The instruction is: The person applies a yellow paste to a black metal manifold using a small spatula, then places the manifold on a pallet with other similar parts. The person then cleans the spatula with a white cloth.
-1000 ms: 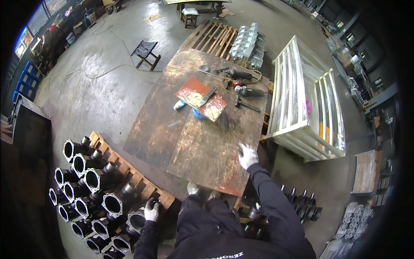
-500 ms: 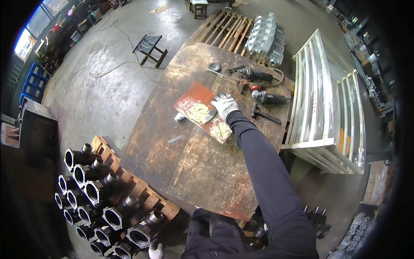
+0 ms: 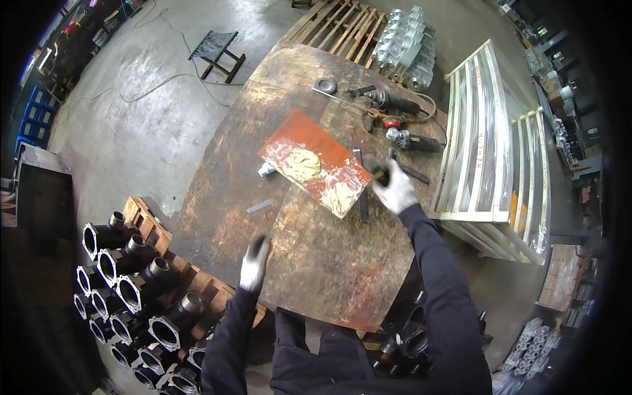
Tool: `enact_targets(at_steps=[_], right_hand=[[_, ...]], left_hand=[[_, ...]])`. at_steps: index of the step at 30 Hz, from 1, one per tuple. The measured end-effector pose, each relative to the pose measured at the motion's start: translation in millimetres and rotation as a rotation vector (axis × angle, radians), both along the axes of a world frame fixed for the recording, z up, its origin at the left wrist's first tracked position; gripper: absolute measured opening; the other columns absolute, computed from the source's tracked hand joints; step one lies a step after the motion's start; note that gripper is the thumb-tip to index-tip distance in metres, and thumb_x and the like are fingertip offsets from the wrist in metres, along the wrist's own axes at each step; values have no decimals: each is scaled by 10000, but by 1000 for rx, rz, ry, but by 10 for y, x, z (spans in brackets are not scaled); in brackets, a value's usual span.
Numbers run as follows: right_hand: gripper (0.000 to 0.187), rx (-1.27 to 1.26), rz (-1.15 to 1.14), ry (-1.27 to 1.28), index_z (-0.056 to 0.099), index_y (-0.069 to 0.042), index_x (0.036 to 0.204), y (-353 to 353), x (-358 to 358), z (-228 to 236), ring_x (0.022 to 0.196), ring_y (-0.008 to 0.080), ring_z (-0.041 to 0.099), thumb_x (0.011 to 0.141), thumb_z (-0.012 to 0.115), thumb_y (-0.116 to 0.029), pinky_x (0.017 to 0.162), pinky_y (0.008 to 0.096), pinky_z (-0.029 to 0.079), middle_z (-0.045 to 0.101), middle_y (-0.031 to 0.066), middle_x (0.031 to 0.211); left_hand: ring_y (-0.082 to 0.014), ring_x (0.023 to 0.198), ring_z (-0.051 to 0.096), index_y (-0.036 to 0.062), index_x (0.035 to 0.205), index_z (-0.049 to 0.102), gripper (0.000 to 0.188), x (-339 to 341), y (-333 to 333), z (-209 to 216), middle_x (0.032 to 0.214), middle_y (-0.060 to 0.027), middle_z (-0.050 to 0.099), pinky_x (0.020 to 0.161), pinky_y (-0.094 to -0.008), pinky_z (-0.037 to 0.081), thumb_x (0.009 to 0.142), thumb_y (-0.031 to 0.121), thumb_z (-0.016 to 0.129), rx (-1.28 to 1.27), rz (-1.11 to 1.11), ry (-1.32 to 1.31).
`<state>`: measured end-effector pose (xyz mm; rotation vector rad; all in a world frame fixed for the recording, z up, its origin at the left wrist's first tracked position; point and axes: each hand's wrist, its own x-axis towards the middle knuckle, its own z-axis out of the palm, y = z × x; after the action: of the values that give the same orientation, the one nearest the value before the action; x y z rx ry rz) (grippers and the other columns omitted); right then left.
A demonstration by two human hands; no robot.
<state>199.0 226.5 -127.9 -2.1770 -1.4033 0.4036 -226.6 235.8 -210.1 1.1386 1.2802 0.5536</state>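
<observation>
On the brown worktable (image 3: 316, 263) lies a reddish-orange board (image 3: 301, 131), smeared with two heaps of pale yellow paste (image 3: 303, 164). Beyond the board's right corner is my right hand (image 3: 397, 189), white-gloved and closed on a small dark scraper (image 3: 380, 174); blur hides its exact outline. My left hand (image 3: 254, 264), also gloved, hangs over the table's near left part, its dark fingertips smeared by motion. A dark flat bar (image 3: 363, 204) runs partly under the board's right end. A small white tube (image 3: 266, 169) sticks out at its left edge.
Two angle grinders (image 3: 421, 142) and a hammer (image 3: 413, 172) lie at the table's right. A short metal strip (image 3: 259, 206) rests left of centre. Black pipe-like castings (image 3: 164, 331) crowd a pallet at lower left. A white wrapped crate (image 3: 471, 216) stands close on the right.
My right hand has moved off the paste to the right with the scraper, away from the board. My left hand has risen from the castings at lower left to above the table.
</observation>
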Motion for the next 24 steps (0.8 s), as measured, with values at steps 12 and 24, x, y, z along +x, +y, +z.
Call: enact_targets(at_steps=[12,24], right_hand=[[372,-167,-554,103,472,-83,1001,-2479,-1052,-409,685,195,554,818,789,-152,673,378,507,561,67,783],[469,-150,-381,303,526,-43,1178,-2174,-1444,637,839,314,703,833,794,-213,751,430,553,683,182,945]], left_hand=[[-204,806,703,64,1194,652,344,1563,2028,-501,945,-81,710,668,-349,593,992,343,663,-466,373,-633],[-321,1197,629,69,1410,511,493,-219,504,463,1342,-154,620,1007,-486,527,1055,412,517,-154,379,-1062]])
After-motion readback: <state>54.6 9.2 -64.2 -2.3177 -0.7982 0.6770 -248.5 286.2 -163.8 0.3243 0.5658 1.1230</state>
